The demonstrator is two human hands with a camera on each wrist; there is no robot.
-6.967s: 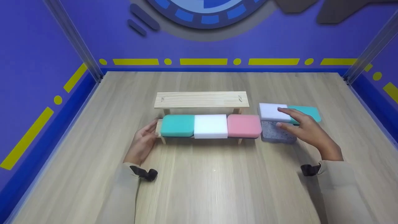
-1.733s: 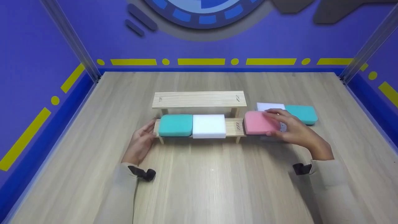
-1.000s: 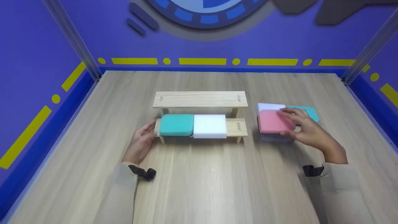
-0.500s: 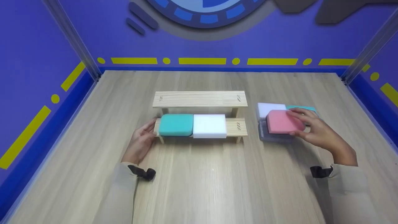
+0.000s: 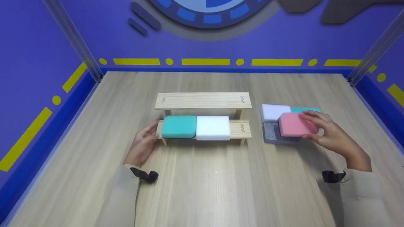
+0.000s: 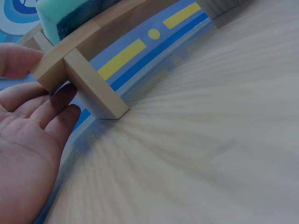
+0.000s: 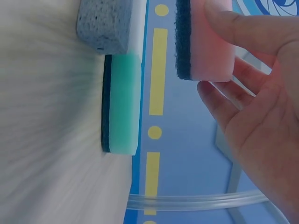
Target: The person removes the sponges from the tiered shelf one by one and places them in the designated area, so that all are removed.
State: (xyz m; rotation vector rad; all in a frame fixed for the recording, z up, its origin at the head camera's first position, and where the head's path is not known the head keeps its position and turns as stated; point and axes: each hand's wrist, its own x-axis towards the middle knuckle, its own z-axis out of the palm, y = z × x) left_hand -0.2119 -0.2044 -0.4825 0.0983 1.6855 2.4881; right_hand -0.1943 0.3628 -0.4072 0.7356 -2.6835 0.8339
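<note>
My right hand (image 5: 336,137) pinches a pink sponge (image 5: 296,124) between thumb and fingers. It is raised above a speckled grey block (image 5: 270,132), partly covering it in the head view. The right wrist view shows the dark scouring layer of the pink sponge (image 7: 212,44) and air between it and the table. My left hand (image 5: 142,146) grips the left end of a two-level wooden stand's lower shelf (image 5: 240,129); in the left wrist view the thumb and fingers bracket the shelf end. A teal sponge (image 5: 179,126) and a white sponge (image 5: 213,127) sit side by side on that shelf.
Behind is the stand's higher shelf (image 5: 203,101), bare on top. Right of the stand, a white sponge (image 5: 275,113) lies on the table behind the grey block, touching a teal sponge (image 5: 304,110). Blue panels (image 5: 202,47) enclose the back and sides.
The pink sponge was at the right end of the lower shelf; my right hand took it off and carried it right, over the grey block. My left hand stays at the shelf end.
</note>
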